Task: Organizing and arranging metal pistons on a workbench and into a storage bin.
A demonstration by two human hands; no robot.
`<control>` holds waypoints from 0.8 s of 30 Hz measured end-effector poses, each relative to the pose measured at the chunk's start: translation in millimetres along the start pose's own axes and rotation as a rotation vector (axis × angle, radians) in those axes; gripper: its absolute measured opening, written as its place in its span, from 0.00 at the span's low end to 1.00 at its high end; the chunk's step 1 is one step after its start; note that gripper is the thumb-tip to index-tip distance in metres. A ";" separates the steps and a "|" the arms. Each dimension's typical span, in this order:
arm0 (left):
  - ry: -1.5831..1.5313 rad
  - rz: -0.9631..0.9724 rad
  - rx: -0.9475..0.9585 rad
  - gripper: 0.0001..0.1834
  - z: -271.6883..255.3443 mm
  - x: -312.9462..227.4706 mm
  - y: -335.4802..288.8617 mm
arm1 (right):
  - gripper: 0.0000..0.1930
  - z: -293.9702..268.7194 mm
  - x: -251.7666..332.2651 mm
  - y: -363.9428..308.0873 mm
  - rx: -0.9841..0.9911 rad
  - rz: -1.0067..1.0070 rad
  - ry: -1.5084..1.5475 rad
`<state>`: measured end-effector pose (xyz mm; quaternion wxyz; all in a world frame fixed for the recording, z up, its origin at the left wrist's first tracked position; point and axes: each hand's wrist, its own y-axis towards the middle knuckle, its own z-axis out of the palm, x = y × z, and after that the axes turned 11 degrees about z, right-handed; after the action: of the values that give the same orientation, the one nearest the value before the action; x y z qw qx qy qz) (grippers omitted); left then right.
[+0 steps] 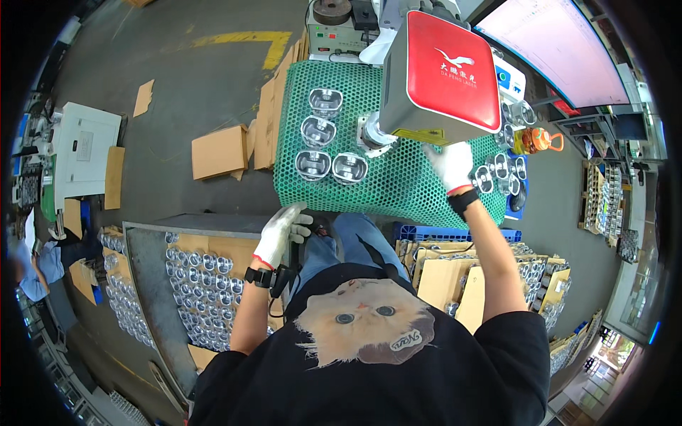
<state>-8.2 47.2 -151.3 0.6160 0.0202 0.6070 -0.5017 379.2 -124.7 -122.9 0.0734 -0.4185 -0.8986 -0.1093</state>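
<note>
My left hand (285,231), in a white glove, hovers at the near left edge of the green perforated mat (398,192). Its fingers are apart and nothing is in them. Over the mat's right part, my gloved right hand (452,165) reaches beside the underside of a red-topped laser marking head (453,67). Its fingers point left and look parted; no held thing shows. A metal piston (374,133) lies in a small fixture left of the head, partly hidden by it. Several more pistons (317,131) stand on the mat's left side.
More pistons (499,167) and an orange-capped bottle (538,140) stand right of the mat. A monitor (558,46) rises at the far right. Piston-filled trolley (206,227) and cardboard-layered stacks (447,277) flank my legs. Another person (46,266) is at the far left.
</note>
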 end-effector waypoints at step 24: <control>0.606 0.319 0.262 0.56 32.7 -6.8 -16.5 | 0.27 -12.8 121.1 -132.0 1.076 0.625 1.675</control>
<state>6.6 22.3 -127.8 0.4710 0.3410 0.6818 -0.4438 201.0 -121.5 -101.3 0.8751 -0.3345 -0.3417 0.0742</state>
